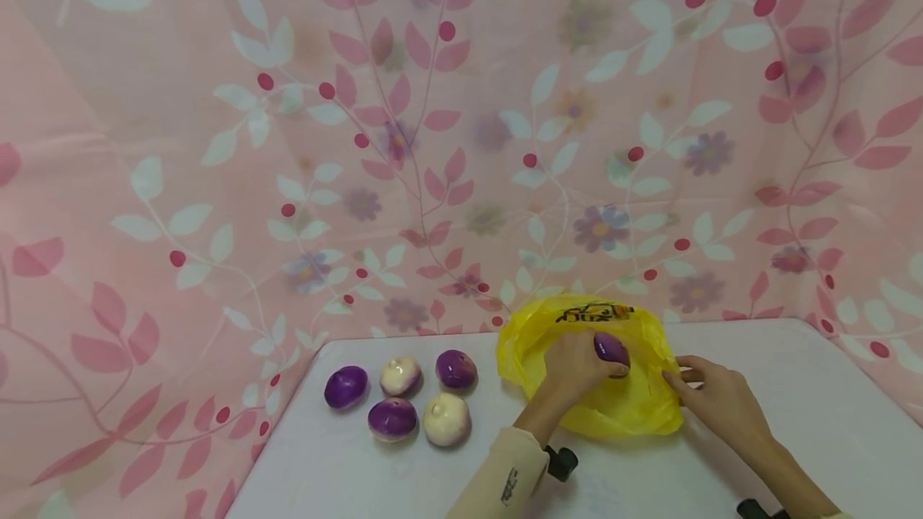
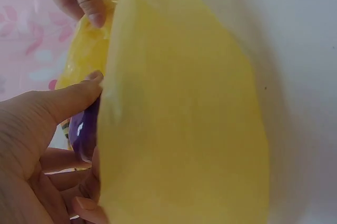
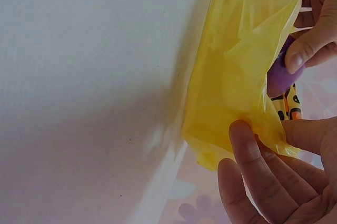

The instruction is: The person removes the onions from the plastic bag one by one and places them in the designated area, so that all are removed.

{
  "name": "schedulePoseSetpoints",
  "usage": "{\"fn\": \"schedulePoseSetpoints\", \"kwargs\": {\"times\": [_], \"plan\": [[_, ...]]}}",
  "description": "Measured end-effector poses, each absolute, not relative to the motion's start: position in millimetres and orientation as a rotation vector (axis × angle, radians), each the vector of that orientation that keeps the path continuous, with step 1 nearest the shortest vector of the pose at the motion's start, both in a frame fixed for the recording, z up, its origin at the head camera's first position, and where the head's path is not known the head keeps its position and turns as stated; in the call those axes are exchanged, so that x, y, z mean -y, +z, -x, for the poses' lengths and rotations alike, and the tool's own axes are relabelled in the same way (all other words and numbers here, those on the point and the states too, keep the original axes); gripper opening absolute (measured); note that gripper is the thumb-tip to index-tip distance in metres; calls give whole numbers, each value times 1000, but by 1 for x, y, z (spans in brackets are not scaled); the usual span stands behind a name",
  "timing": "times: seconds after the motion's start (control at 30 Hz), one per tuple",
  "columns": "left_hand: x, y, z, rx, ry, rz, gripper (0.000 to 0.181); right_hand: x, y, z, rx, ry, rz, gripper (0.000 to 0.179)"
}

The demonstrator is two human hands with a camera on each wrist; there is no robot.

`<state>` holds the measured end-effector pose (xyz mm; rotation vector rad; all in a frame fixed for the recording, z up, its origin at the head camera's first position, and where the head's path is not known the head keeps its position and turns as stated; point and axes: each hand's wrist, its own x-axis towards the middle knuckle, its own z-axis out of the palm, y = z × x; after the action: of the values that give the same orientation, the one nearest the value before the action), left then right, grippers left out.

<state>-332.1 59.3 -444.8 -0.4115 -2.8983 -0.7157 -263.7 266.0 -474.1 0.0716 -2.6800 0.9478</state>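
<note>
My left hand (image 1: 573,363) grips a glossy purple turnip (image 1: 611,349) between thumb and fingers, inside the open mouth of a yellow plastic bag (image 1: 526,363). In the left wrist view the near wall of the bag hides part of that turnip (image 2: 84,132). At the bag's right side, my right hand (image 1: 721,399) pinches its rim between thumb and fingers. The right wrist view shows the thin film (image 3: 231,76) drawn up beside the fingers. Black printing (image 1: 594,312) marks the far side of the bag.
Several purple-and-white turnips (image 1: 392,420) sit in a loose group left of the bag, some with a pale side up (image 1: 446,420). The white table (image 1: 288,471) ends at a pink floral curtain (image 1: 433,183) behind. Dark wrist devices (image 1: 561,463) show below the hands.
</note>
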Motion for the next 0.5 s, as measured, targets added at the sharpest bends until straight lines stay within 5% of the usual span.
{"fn": "schedulePoseSetpoints", "kwargs": {"times": [0.5], "plan": [[-29,-428,321,2787,-683,470,71,-268,-473,263,2691,961,-55,44]]}}
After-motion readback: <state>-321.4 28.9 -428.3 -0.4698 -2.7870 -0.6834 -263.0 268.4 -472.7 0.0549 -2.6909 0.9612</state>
